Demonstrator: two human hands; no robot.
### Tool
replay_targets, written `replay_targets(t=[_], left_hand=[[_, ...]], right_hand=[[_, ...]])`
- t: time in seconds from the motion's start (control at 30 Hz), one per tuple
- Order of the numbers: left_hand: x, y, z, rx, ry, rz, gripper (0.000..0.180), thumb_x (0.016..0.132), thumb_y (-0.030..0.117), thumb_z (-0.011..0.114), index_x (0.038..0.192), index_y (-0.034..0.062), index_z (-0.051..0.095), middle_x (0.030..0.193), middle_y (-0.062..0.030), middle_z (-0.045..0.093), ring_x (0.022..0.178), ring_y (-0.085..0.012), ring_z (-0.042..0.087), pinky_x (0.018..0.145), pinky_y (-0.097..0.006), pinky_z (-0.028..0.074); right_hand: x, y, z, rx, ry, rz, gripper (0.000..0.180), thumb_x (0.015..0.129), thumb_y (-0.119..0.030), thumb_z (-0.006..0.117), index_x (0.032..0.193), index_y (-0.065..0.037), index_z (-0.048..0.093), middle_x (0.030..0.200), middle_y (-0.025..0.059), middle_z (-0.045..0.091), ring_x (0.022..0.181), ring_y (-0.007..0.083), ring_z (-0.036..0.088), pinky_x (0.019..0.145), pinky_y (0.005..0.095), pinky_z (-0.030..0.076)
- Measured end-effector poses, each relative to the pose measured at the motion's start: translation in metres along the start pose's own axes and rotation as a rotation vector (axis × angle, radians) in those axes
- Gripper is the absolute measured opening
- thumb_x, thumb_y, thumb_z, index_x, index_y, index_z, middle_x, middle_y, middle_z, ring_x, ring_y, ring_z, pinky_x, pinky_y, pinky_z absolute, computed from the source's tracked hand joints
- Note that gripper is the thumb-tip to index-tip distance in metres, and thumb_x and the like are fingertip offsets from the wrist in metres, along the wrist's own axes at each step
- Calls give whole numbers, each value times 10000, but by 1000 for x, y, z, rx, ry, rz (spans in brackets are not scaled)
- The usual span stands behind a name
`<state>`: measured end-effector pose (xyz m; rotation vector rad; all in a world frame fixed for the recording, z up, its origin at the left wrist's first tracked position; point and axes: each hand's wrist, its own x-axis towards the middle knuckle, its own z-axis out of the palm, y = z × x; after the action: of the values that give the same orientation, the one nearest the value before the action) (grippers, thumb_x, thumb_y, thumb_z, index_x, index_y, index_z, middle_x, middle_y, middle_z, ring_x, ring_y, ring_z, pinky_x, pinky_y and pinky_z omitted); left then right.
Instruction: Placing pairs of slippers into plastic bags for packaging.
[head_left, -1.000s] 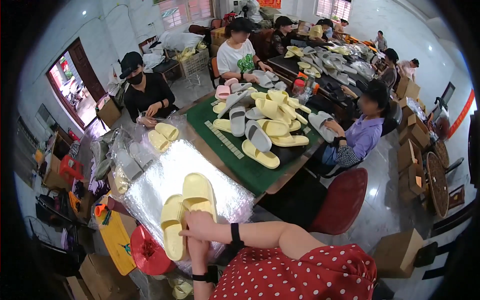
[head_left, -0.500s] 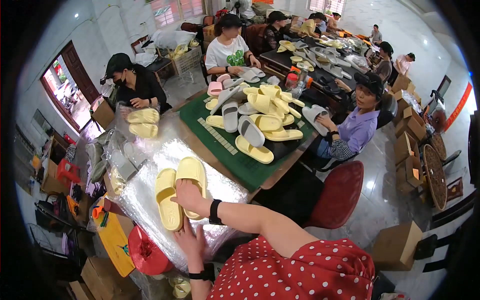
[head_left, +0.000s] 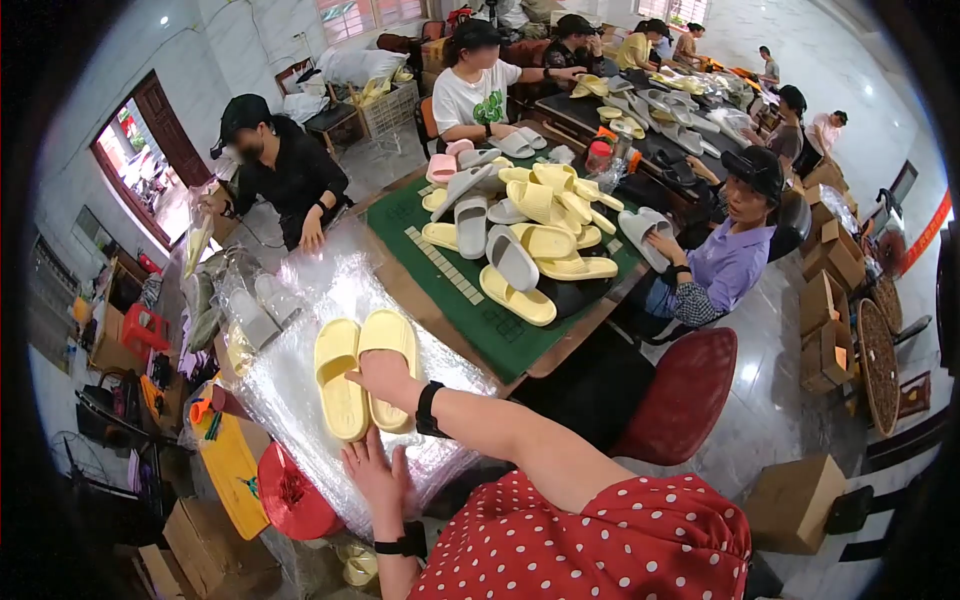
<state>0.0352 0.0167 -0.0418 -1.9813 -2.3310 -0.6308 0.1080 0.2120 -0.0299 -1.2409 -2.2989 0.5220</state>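
Observation:
A pair of pale yellow slippers lies side by side on a sheet of clear plastic film spread over the near end of the table. My right hand rests on the right slipper, a black band on its wrist. My left hand lies flat and open on the film just below the pair, touching the plastic.
A heap of yellow, white and pink slippers covers a green mat further along the table. Several people sit around it on the left, far side and right. A red chair stands at my right, cardboard boxes beyond, a red stool at lower left.
The person on the far left held a yellow pair before and no longer does. My right hand stays on the slipper pair, and my left hand has flattened on the film.

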Motion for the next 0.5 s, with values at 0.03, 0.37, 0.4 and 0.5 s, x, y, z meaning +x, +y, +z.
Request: replay_targets(t=[0.03, 0.37, 0.4, 0.5], left_hand=[[0, 0, -1, -11, -25, -6, 611, 884, 398, 618, 1400, 92, 501, 1429, -219, 450, 1360, -440, 349, 1163, -551, 197], [-7, -2, -7, -17, -104, -64, 595, 917, 400, 584, 1437, 133, 475, 1564, -218, 292, 1456, -410, 218, 1175, -546, 155], [-6, 3, -12, -48, -127, -118, 605, 911, 405, 588, 1436, 127, 474, 1566, -230, 280, 1456, -420, 213, 1175, -544, 155], [9, 13, -4, -56, -169, -185, 655, 895, 455, 600, 1446, 128, 466, 1568, -248, 263, 1460, -430, 201, 1171, -551, 154]], right_hand=[[1, 1, -1, 21, -19, 2, 461, 904, -449, 592, 850, -3, 699, 779, 166, 695, 679, 317, 687, 622, 418, 555], [0, 69, -26, 50, 77, 160, 366, 875, -358, 575, 776, -22, 679, 736, 198, 669, 697, 347, 665, 643, 460, 516], [-10, 70, -43, 105, 65, 209, 362, 879, -357, 584, 790, -20, 681, 753, 198, 671, 710, 358, 663, 660, 464, 517], [-42, 105, -79, 172, 139, 266, 363, 863, -347, 631, 809, 11, 662, 783, 220, 660, 750, 376, 659, 692, 462, 511]])
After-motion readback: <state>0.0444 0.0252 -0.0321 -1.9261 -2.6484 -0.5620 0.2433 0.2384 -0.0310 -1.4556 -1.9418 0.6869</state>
